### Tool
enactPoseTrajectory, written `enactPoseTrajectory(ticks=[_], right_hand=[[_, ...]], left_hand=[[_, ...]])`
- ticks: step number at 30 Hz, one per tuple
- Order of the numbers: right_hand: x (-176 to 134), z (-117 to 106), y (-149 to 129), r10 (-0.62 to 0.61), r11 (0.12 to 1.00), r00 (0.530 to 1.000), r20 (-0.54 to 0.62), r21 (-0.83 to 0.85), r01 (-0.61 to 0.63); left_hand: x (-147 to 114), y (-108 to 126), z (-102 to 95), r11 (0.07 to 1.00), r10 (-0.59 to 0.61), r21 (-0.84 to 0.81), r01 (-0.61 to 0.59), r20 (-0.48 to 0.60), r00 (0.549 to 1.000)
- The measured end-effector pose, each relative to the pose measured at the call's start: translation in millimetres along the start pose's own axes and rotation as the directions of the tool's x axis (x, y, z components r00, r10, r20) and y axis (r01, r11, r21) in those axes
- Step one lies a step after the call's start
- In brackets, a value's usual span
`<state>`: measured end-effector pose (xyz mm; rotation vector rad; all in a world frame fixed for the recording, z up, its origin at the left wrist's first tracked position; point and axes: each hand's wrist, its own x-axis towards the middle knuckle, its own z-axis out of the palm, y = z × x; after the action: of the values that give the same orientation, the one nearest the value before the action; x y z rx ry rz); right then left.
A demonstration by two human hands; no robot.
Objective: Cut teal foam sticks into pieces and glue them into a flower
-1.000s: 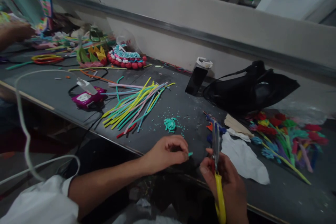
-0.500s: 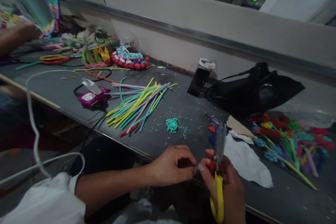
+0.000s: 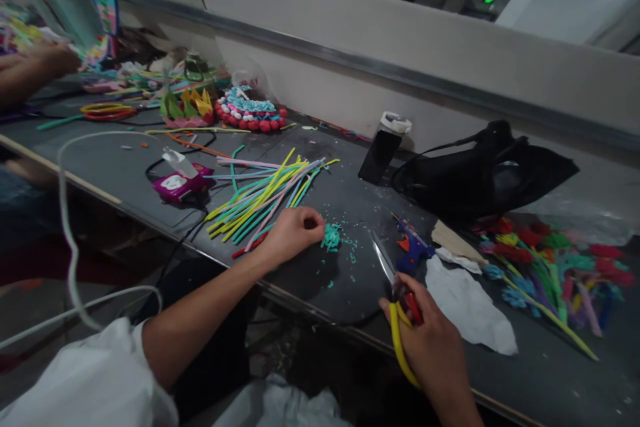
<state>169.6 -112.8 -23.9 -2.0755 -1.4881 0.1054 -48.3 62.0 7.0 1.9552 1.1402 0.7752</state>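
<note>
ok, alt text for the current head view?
A person's left hand is at a pile of green clippings on a dark table; the right hand holds yellow-handled scissors. Pipe cleaners lie left of the pile, a blue glue gun to its right.

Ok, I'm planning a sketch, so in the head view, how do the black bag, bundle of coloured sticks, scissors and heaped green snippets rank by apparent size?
Largest to smallest:
1. Black bag
2. Bundle of coloured sticks
3. Scissors, partly hidden by the right hand
4. Heaped green snippets
</note>
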Motion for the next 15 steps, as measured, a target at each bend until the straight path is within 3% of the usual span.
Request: enactPoseTrajectory(ticks=[4, 7, 15], right_hand=[[0, 1, 2, 0.087, 0.996, 0.986, 0.142, -0.042, -0.082], [-2, 1, 0, 0.114, 0.993, 0.979, 0.172, -0.004, -0.115], [-1, -2, 3, 0.138, 0.989, 0.976, 0.167, 0.028, -0.145]], left_hand=[[6, -15, 1.6, 0.966, -0.026, 0.258, 0.006, 0.072, 0.997], [0, -15, 12.4, 0.905, -0.020, 0.423, -0.030, 0.113, 0.993], [-7, -4, 21.4, 0.828, -0.018, 0.558, -0.059, 0.132, 0.991]])
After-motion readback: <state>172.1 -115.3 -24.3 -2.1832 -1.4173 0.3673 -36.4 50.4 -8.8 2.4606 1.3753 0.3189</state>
